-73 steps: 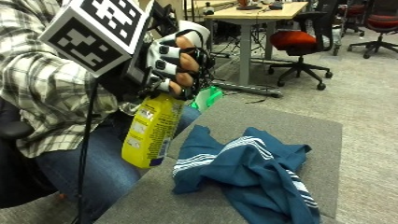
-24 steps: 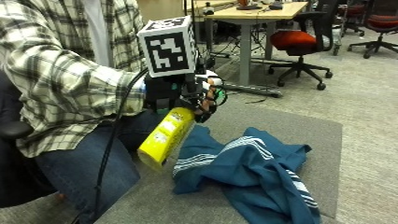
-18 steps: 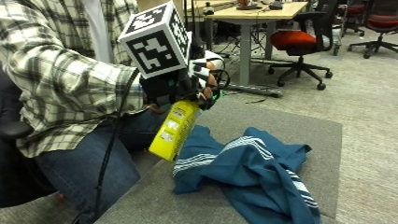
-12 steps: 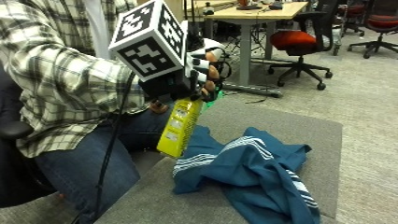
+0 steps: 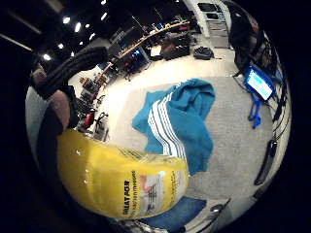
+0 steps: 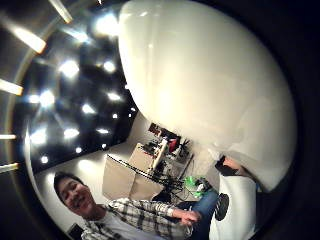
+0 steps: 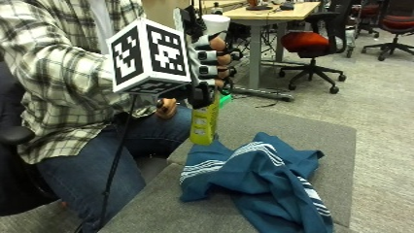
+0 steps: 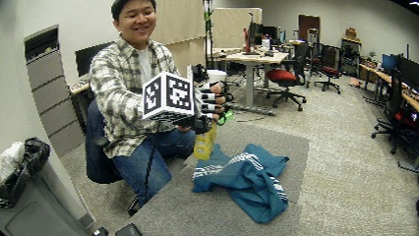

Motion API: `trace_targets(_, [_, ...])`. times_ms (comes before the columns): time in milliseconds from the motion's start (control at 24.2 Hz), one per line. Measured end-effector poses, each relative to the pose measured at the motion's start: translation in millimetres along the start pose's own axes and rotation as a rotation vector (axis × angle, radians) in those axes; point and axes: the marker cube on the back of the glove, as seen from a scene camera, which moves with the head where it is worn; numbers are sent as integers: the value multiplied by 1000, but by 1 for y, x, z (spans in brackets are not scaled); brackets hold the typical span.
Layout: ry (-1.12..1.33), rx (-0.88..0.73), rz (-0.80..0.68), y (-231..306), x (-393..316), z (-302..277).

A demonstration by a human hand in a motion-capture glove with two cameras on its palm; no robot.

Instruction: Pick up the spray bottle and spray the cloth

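Right hand point(image 7: 210, 60) raised, fingers curled round yellow spray bottle point(image 7: 204, 121) — upright, seemingly clear above blue cloth point(image 7: 259, 182) on bench point(image 7: 323, 141).

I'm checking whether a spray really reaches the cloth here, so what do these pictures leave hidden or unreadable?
- Spray bottle nozzle and trigger: outside view, covered by the right hand and the cube.
- Any spray mist: too fine to see in any view.
- Bottle label text: little finger side palm view, too blurred to read.
- Thumb side palm view: a white surface close to the palm blocks the cloth and the table.
- Cloth's near end: outside view, cut off by the lower edge.
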Motion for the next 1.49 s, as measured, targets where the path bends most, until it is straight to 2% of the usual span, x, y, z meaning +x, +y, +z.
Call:
trace_targets(413, [-166, 3, -48, 1, -25, 35])
trace_targets(867, [-399, -154, -105, 7, -65, 144])
trace_targets(1487, [-402, -272, -46, 23, -20, 242])
